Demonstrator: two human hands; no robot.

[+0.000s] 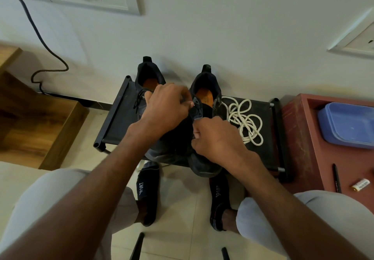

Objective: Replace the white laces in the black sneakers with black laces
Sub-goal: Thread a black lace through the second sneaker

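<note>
The person's two bare forearms are filling the near foreground, reaching forward over pale-trousered knees to a low black fabric-topped rack that is standing against the white wall. The rack is bringing the shoes up toward the hands and keeping them from sliding back.

On it, two black fabric sneakers with orange insoles are sitting toes toward the camera. The left black sneaker already seems laced in black, its dark bow lying over the tongue. The right black sneaker is the one being worked on, probably at its upper eyelets.

The left hand is curling its fingertips, apparently pinching a black lace end near the top of the right shoe's tongue. The right hand is closing its fingers on the shoe's eyelet flap, likely steadying it; what its fingertips are pinching cannot be told.

The removed white rope laces are lying in a loose tangle to the right of the sneaker, close to the rack's right rail. A red wooden tray is crowding that side, so free room lies mostly leftward and toward the knees.
</note>
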